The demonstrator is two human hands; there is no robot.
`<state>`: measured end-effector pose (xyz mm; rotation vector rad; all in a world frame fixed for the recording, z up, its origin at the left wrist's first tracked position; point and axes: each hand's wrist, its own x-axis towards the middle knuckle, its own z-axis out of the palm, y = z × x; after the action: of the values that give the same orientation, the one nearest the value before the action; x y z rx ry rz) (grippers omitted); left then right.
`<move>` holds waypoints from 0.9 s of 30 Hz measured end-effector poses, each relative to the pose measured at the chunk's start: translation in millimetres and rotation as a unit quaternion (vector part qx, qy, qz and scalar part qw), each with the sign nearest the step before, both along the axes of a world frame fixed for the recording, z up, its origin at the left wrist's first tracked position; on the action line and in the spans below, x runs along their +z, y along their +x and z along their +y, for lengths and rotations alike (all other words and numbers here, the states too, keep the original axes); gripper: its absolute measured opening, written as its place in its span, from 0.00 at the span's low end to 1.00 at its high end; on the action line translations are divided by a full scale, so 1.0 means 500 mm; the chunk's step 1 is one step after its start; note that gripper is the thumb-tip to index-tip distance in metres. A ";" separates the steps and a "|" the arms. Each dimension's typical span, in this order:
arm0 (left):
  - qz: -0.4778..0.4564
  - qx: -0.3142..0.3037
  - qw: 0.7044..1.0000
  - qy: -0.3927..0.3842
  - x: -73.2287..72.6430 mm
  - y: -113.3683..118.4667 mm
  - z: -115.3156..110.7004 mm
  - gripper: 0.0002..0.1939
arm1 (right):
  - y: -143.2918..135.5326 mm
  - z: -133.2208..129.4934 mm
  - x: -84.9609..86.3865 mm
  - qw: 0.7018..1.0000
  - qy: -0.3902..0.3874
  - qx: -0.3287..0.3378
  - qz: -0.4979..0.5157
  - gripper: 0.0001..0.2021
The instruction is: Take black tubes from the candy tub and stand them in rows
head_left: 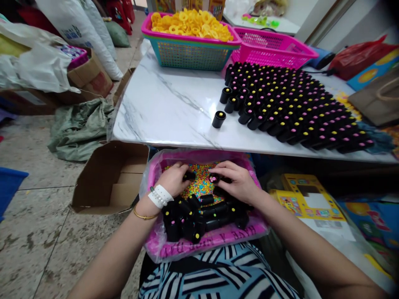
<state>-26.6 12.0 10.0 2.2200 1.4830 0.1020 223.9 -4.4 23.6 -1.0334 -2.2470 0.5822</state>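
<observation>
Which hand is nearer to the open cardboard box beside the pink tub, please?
Left: the left hand is over the half of the tub near the box, the right hand over the other.

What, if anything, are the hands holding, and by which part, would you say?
The right hand holds a black cup by its sides near the open end; the left hand has another black cup, grip hidden.

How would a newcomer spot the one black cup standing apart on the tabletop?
Find the white marbled table. On its right half, black cups stand densely packed. The target cup stands alone just off their near-left corner, yellow dot inside, touching none.
</observation>
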 end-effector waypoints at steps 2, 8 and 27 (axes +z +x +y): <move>0.000 -0.008 1.000 0.003 0.001 0.003 0.000 0.17 | 0.009 -0.002 0.011 1.000 -0.010 -0.013 0.018 0.18; 0.008 -0.016 1.000 -0.004 0.004 0.008 0.001 0.17 | 0.030 0.003 0.022 0.990 -0.108 -0.053 0.075 0.15; 0.011 -0.022 1.000 -0.011 0.003 0.007 0.002 0.17 | 0.003 -0.049 0.030 0.983 -0.115 -0.082 0.114 0.17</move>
<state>-23.0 13.1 11.5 2.2418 1.4377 0.0474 225.6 -28.7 38.8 -1.1872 -1.9054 0.8573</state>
